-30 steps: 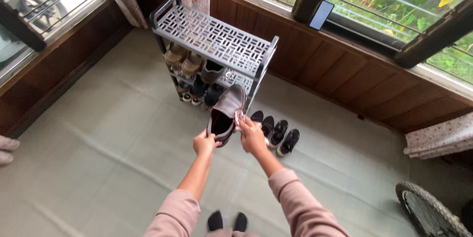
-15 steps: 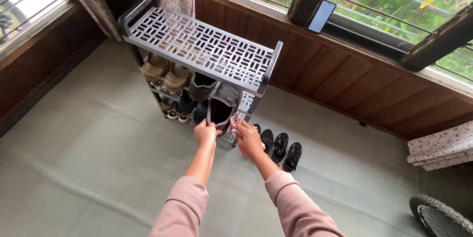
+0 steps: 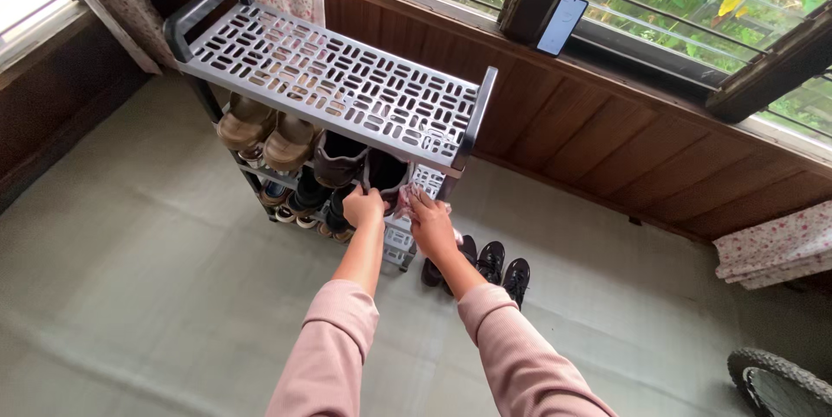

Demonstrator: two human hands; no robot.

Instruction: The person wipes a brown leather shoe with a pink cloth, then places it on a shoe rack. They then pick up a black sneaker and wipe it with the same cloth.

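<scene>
Grey-brown suede ankle boot [image 3: 386, 172] sits heel-out on second tier of grey slotted plastic shoe rack [image 3: 347, 87], beside matching boot [image 3: 336, 157]. Left hand [image 3: 364, 206] pinches heel rim; right hand [image 3: 431, 224] clutches pink cloth [image 3: 404, 206]. Best push straight, level, toe clearing top shelf.

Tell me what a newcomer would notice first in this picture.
First, the grey shoe rack under the window, its slotted top shelf bare. Both hands meet at its second shelf: the left hand holds the heel of a grey shoe beside its mate, the right hand touching alongside. Black shoes sit on the floor by the rack's right end.
</scene>
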